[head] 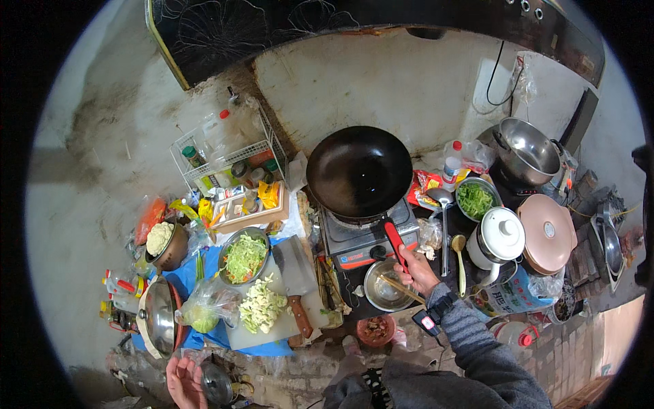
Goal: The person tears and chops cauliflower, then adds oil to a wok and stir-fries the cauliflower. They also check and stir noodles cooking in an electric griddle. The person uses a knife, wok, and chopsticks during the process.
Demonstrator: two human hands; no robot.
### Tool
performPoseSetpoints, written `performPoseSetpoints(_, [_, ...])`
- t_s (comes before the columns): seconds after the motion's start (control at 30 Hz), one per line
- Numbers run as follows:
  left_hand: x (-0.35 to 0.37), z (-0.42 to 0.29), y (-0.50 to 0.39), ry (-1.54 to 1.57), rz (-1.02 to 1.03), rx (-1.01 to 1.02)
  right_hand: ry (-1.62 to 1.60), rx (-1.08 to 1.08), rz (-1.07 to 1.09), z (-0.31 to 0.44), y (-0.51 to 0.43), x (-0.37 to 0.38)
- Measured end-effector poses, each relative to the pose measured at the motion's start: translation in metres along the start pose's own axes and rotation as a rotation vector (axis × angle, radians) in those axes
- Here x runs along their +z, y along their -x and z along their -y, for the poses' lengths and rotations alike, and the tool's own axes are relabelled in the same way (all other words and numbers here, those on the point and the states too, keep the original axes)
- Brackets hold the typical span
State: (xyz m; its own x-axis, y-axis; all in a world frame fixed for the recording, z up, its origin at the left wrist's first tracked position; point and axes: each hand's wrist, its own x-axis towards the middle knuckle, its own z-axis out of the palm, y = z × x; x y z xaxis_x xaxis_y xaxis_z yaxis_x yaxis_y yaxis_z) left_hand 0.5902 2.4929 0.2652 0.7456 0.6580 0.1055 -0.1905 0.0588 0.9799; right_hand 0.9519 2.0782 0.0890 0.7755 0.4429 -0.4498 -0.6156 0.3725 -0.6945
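Note:
My right hand [420, 272] grips the red handle [396, 244] of a black wok [360, 171]. The wok sits over a tabletop gas stove [370, 240], tilted so that its inside faces me, and only a small glint shows in it. Below the handle stands a steel bowl [389, 301] with wooden chopsticks [401, 289] across it. At the lower left my left hand [185, 382] is held in the air with bent fingers and nothing in it. It is nearest to a metal pot lid [216, 384] and a steel lid or pan [159, 317] at the table's edge.
Cauliflower florets [261, 305] and a cleaver [295, 271] lie on a white cutting board [250, 340]. Behind them is a bowl of shredded vegetables [244, 258]. To the right are a ladle [443, 230], chopped greens [475, 199], a white enamel pot [500, 237] and a pink electric pan [546, 232].

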Motion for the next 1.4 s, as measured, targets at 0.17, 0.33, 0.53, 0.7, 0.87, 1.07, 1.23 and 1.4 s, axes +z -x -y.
performPoseSetpoints(0.17, [-0.025, 0.016, 0.008, 0.110, -0.091, 0.033, -0.031, 0.000, 0.018, -0.013, -0.003, -0.006])
performPoseSetpoints(0.33, [-0.056, 0.047, -0.002, 0.207, -0.191, 0.007, 0.007, 0.006, -0.020, -0.013, -0.007, -0.006])
performPoseSetpoints(0.53, [-0.083, 0.071, -0.025, 0.275, -0.210, -0.015, 0.028, -0.008, -0.027, -0.018, -0.007, -0.005])
performPoseSetpoints(0.7, [-0.094, 0.079, -0.032, 0.286, -0.224, 0.007, 0.039, -0.010, -0.031, -0.021, -0.007, -0.005])
performPoseSetpoints(0.87, [-0.100, 0.082, -0.040, 0.309, -0.217, -0.006, 0.044, -0.008, -0.034, -0.015, -0.005, -0.001])
performPoseSetpoints(1.07, [-0.093, 0.079, -0.041, 0.277, -0.292, -0.021, 0.064, 0.016, -0.064, -0.001, -0.002, 0.013])
performPoseSetpoints(1.23, [-0.107, 0.089, -0.036, 0.247, -0.312, -0.043, 0.015, 0.033, -0.023, 0.008, -0.004, 0.021])
performPoseSetpoints(1.4, [-0.122, 0.089, -0.052, 0.294, -0.132, -0.106, -0.040, 0.042, -0.001, 0.015, -0.012, 0.024])
